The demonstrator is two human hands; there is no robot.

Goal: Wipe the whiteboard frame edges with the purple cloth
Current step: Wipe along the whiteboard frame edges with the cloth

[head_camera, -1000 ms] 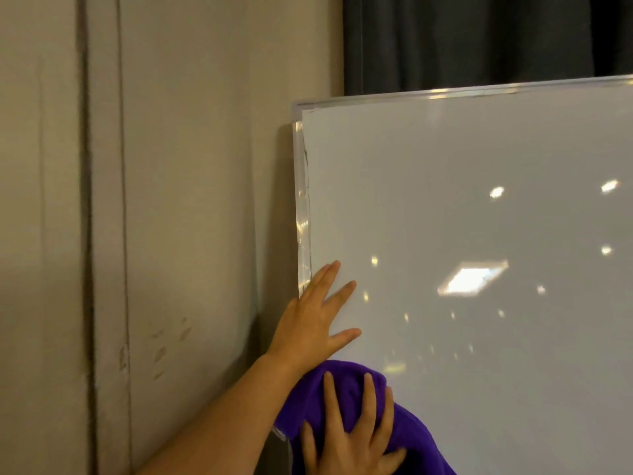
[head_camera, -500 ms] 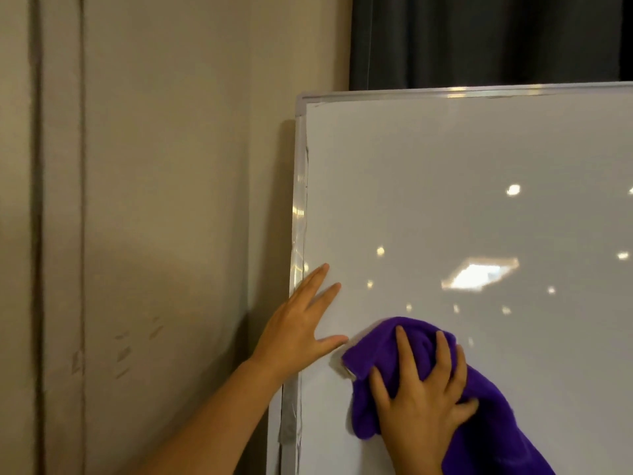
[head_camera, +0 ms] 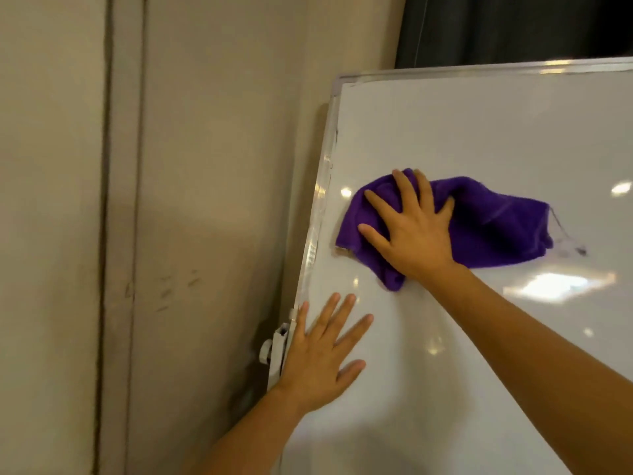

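A beige wall (head_camera: 212, 166) fills the left side, with a vertical moulding strip (head_camera: 120, 234) running down it and a few dark scuff marks (head_camera: 178, 286) low on its surface. A dark curtain (head_camera: 513, 25) hangs at upper right.

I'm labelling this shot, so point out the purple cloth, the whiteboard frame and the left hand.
purple cloth (head_camera: 493, 224): head view, bare fabric right of the pressing hand.
whiteboard frame (head_camera: 317, 214): head view, left vertical edge.
left hand (head_camera: 318, 358): head view, back of hand.
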